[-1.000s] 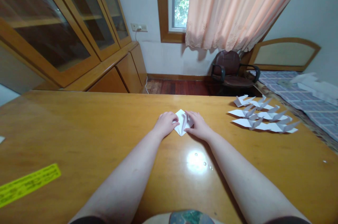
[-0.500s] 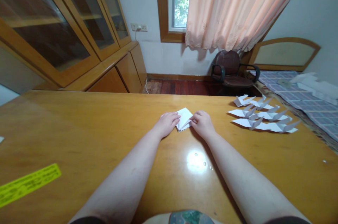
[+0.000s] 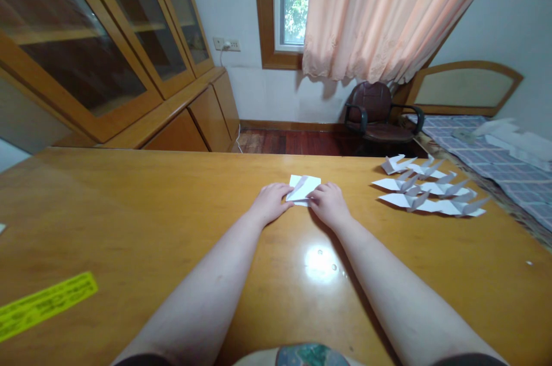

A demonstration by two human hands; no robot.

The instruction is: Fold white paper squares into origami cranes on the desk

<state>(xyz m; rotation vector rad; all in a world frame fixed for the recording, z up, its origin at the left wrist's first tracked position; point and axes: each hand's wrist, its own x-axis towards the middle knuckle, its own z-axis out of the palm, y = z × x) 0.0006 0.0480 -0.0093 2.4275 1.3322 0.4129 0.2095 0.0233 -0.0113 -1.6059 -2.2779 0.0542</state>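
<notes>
Glossy wooden table (image 3: 172,256), peach curtain (image 3: 379,15) beyond — left hand (image 3: 269,203) and right hand (image 3: 331,205) pinching folded paper (image 3: 305,186).

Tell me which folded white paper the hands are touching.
The lone piece between the left hand and right hand; the bird-shaped papers stand apart, farther right.

We see daylight enter at the window (image 3: 297,0) and glow through the peach curtain (image 3: 379,15). A hard white glare burns on the wooden table (image 3: 172,199); soft shadow edges the right forearm (image 3: 390,274). The folded white paper (image 3: 305,186) shows bright. Lettering on the yellow strip (image 3: 47,305) is too blurred for us to read.
</notes>
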